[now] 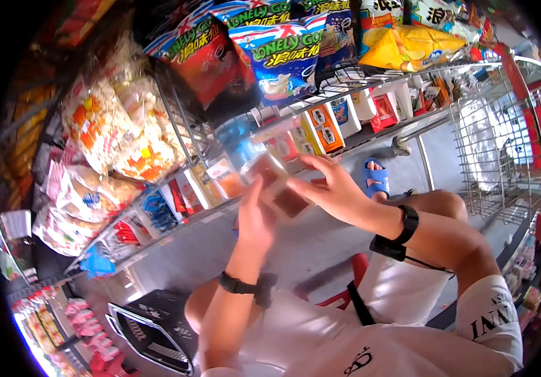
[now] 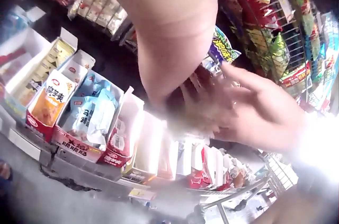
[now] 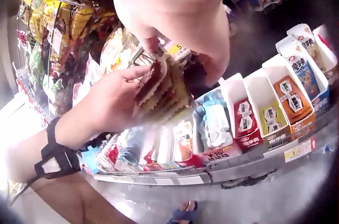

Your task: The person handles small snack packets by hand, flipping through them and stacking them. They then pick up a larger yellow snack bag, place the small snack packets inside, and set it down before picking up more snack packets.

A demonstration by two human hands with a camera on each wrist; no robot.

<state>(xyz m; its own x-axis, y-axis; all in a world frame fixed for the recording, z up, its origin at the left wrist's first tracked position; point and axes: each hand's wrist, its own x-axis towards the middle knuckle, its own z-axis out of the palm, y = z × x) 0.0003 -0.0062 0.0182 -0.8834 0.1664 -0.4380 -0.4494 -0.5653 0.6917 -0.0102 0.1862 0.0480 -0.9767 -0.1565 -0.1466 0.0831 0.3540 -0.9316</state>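
Observation:
Low in front of the shelf, a small stack of serrated-edge snack packets (image 3: 164,89), dark red-brown and pale, is between both hands. My left hand (image 1: 256,217) grips the stack from the left, thumb and fingers around its side in the right wrist view. From the other side my right hand (image 1: 339,191) holds the packets by thumb and fingers, its wrist bent over them. Motion blurs the stack (image 1: 289,200) in the head view. Behind it, open display boxes hold similar small packets, including an orange box (image 1: 325,129) and light-blue packets (image 3: 216,120).
Blue chip bags (image 1: 280,60) and a yellow bag (image 1: 411,47) fill the upper rack. Large clear snack bags (image 1: 119,125) are at left. A wire cart (image 1: 493,151) stands right, a black basket (image 1: 154,333) on the floor, and a blue-sandalled foot (image 1: 376,176) near the shelf.

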